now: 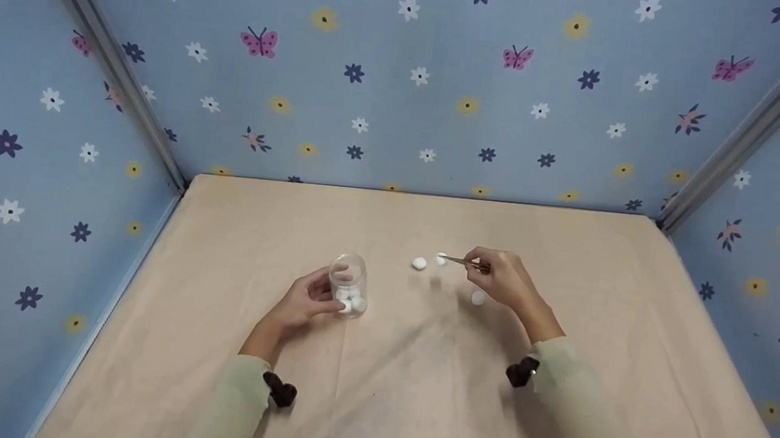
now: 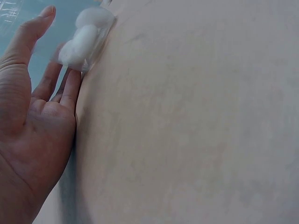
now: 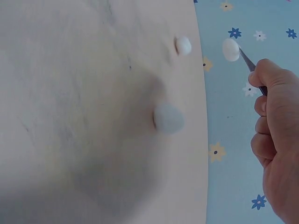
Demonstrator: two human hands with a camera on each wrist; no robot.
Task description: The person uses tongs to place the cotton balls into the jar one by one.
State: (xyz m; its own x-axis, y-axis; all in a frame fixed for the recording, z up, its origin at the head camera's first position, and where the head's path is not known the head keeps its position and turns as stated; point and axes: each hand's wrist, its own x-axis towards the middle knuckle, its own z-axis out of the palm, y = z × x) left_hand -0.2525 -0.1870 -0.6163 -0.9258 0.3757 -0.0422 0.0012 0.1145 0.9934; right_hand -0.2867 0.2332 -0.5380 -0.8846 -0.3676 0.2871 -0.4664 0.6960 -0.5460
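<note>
My left hand [image 1: 301, 301] holds a clear plastic jar [image 1: 350, 272] upright on the table, thumb on one side and fingers on the other. Several white cotton balls [image 1: 351, 300] lie in the jar's lower part; they also show in the left wrist view [image 2: 86, 39]. With my right hand [image 1: 506, 278] I grip metal tweezers [image 1: 460, 261], whose tips pinch one cotton ball [image 3: 231, 50] above the table. Two more cotton balls rest on the cloth: one [image 1: 418, 264] between jar and tweezers, the other [image 1: 478, 297] below my right hand.
A beige cloth [image 1: 388, 402] covers the table. Blue flower-patterned panels [image 1: 386, 106] stand at the back and both sides, with grey metal posts [image 1: 114, 68] at the corners. A black wrist camera [image 1: 280, 390] is strapped to each sleeve.
</note>
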